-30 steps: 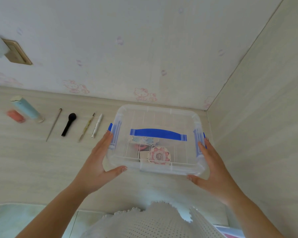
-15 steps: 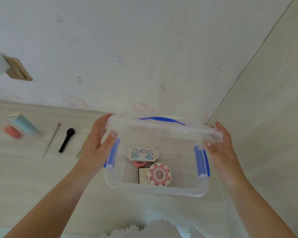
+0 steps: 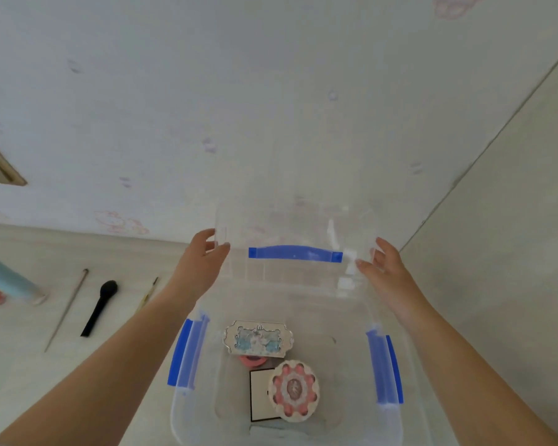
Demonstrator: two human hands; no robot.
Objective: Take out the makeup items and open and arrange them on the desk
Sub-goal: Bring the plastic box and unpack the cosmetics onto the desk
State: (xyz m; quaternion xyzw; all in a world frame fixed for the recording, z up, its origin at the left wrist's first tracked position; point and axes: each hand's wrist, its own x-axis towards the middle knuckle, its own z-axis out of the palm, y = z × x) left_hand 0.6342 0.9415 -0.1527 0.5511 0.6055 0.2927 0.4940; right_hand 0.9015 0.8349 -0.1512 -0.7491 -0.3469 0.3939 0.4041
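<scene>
clear lid point(image 3: 295, 239) pinched at both ends, left hand point(image 3: 200, 265), right hand point(image 3: 384, 268), held above open box point(image 3: 351, 413), compacts point(image 3: 258, 338) inside box below lid

Soft, even daylight fills the scene with only faint shadows, slight overall blur and wide-angle bending at the edges.

The left forearm point(image 3: 116, 358) is covering part of the thin stick point(image 3: 149, 292), the picture's edges are cropping the clear box point(image 3: 303, 432) and the tube point(image 3: 8, 281), and the ornate case point(image 3: 258, 338) is hiding most of a pink item point(image 3: 253, 360).
</scene>
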